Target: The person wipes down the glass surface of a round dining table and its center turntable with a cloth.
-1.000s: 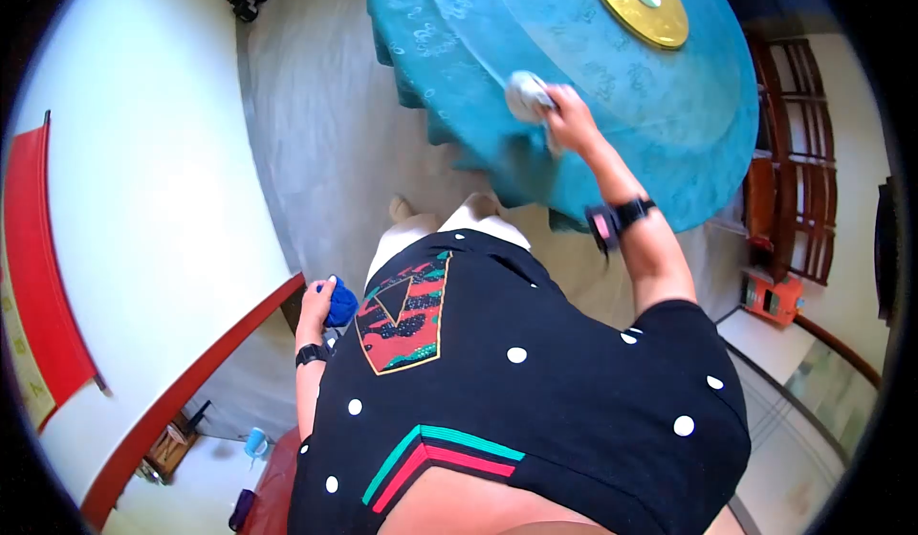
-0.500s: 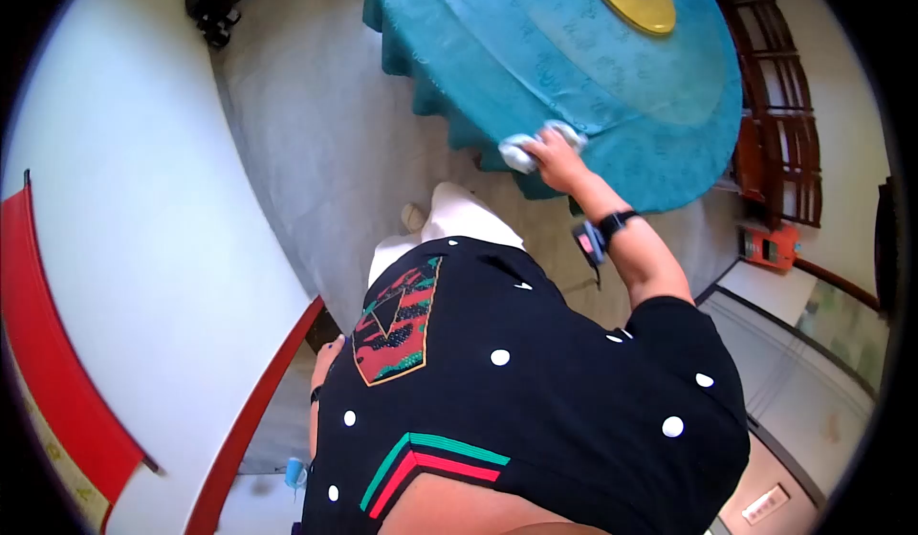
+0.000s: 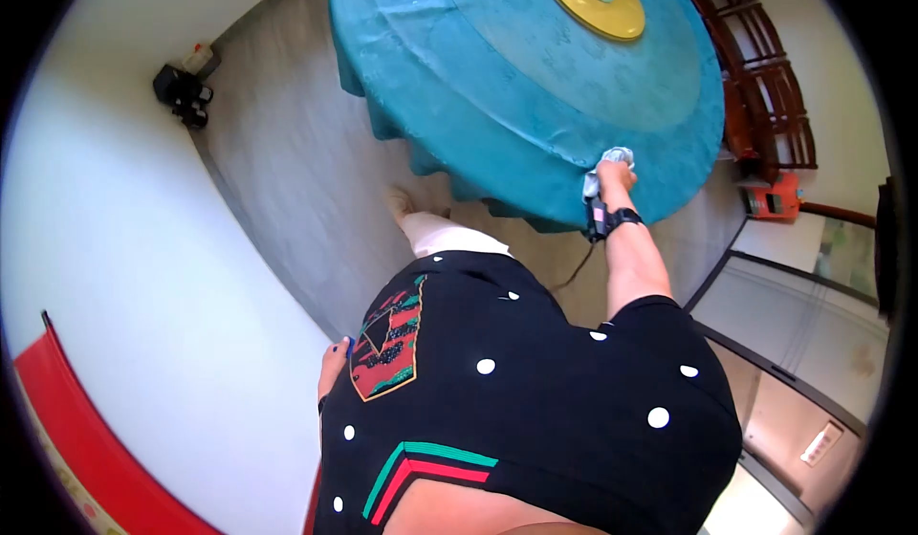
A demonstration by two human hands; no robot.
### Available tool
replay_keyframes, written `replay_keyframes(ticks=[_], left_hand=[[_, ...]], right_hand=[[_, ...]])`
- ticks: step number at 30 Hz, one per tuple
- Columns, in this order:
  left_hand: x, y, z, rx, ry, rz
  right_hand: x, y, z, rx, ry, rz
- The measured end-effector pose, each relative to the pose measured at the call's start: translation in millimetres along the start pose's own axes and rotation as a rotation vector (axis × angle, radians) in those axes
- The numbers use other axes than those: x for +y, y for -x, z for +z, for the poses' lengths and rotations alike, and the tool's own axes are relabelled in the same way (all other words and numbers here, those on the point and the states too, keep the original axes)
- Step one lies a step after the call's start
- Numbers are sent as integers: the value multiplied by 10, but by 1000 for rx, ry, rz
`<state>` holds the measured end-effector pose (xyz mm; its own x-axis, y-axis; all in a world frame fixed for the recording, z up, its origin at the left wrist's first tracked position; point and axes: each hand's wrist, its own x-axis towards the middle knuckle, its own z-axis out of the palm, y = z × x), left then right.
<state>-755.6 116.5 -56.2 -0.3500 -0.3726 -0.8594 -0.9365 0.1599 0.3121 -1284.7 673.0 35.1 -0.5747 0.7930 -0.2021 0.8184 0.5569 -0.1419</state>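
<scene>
My right hand (image 3: pixel 617 177) is closed around a crumpled whitish cloth (image 3: pixel 620 155). It rests at the near edge of a round table with a teal tablecloth (image 3: pixel 478 86), and the cloth lies against that covering. A black band with a small device (image 3: pixel 600 218) is on my right wrist. Low at my side, my left hand (image 3: pixel 334 365) is partly hidden by my black dotted shirt (image 3: pixel 535 372). Its fingers look curled, with a bit of blue beside them that I cannot make out.
A gold disc (image 3: pixel 598 0) sits on the table's glass turntable. Dark wooden chairs (image 3: pixel 765 66) and an orange-red box (image 3: pixel 773 197) stand at the right. Black objects (image 3: pixel 182 93) lie by the left wall. A red banner (image 3: pixel 96 430) is at lower left.
My right hand has moved the cloth rightward along the table's near edge. The view has shifted, and a foot shows farther forward near the table.
</scene>
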Motion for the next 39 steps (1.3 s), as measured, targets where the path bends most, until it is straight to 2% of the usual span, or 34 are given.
replay_keyframes(ticks=[6, 10, 11, 13, 15, 17, 19, 20, 21, 22, 24, 25, 27, 29, 30, 32, 34, 36, 37, 38, 39], left_hand=[[533, -304, -1009, -46, -170, 48], [922, -421, -1423, -104, -21, -9], [1462, -150, -1462, -36, -46, -18], [1875, -58, -1544, 19, -69, 12], [2097, -129, -1580, 24, -99, 27], [2203, -297, -1661, 44, -172, 83], [2384, -401, -1736, 25, -188, 94], [2490, -458, -1768, 4, -195, 101], [2616, -482, -1795, -14, -197, 106], [2699, -557, -1831, -13, -209, 114], [2819, -713, -1906, -3, -284, 112], [2871, -786, -1944, -2, -292, 115], [2949, -888, -2038, 3, -286, 111], [2992, -983, -2131, -15, -293, 106], [3021, -1044, -2163, -30, -289, 105], [3150, -1006, -2223, -38, -344, 115], [3153, -1135, -2301, -50, -404, 133], [2896, -1501, -2414, -86, -283, 13], [3208, -1288, -2525, -116, -508, 160], [3183, -1488, -2610, -123, -518, 172], [3008, -1835, -2723, -194, -541, 151]], right_hand=[[-916, 633, 190, -54, -11, -132], [-1300, 1123, 299, -32, 43, -224], [-1317, 1123, 413, -33, 42, -334], [-1404, 1340, 352, -78, 81, -516], [-1521, 1612, 200, -115, 65, -686], [-1655, 1803, 167, -244, -38, -890], [-1870, 1969, 274, -164, -207, -1139], [-2039, 2006, 384, -51, -305, -1265], [-2228, 2054, 418, 3, -373, -1315], [-2393, 2058, 488, 11, -379, -1304], [-2633, 1996, 609, 204, -327, -1497], [-2680, 1913, 642, 206, -331, -1489], [-2632, 1757, 658, 69, 21, -1460], [-2357, 1572, 580, 46, 96, -1367], [-2120, 1429, 588, 171, 30, -1368], [-1553, 1190, 515, 244, 52, -1205], [-961, 1081, 195, 144, 163, -921], [-443, 900, -48, -122, -50, -181], [-111, 848, -119, -74, -109, -4], [199, 779, -144, -4, -178, 221], [593, 683, -166, -31, -14, 132]])
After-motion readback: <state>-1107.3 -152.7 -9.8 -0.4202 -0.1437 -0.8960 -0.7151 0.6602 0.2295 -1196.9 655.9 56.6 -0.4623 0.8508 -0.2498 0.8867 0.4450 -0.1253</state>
